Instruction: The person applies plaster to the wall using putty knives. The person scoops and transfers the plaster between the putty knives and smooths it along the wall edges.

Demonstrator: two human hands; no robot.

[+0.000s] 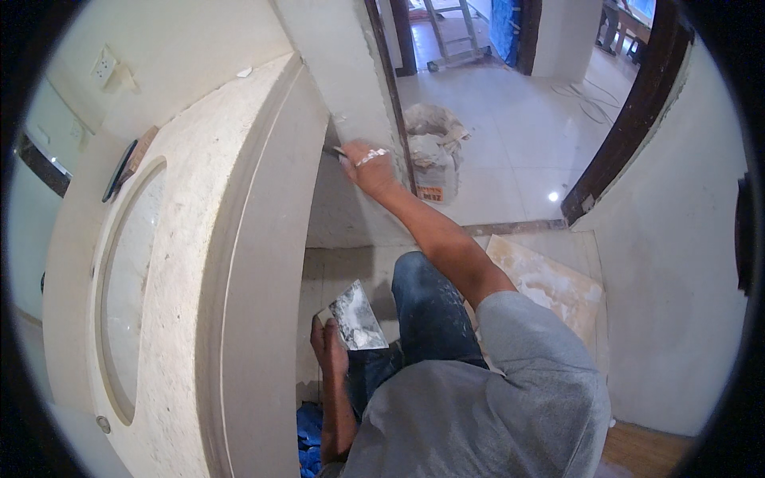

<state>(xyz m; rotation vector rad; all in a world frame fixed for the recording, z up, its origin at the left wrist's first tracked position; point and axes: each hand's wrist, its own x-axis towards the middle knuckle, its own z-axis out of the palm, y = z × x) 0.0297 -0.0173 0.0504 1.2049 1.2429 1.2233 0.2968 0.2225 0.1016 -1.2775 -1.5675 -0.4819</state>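
Note:
My right hand [366, 163], with white smears over its knuckles, grips a small scraper [333, 150] at the shadowed wall [351, 207] beside the tall cream panel [259, 303] with an oval inset. My left hand [328, 342], low beside my knee, holds a flat rectangular metal plate [354, 319] streaked with white paste.
An open plastic sack [430, 175] stands past the threshold. A ladder [454, 48] and loose cable [582, 99] are in the space beyond, with a person's legs [612, 28]. A stained board [542, 283] lies at my right. A dark doorframe [602, 163] borders the opening.

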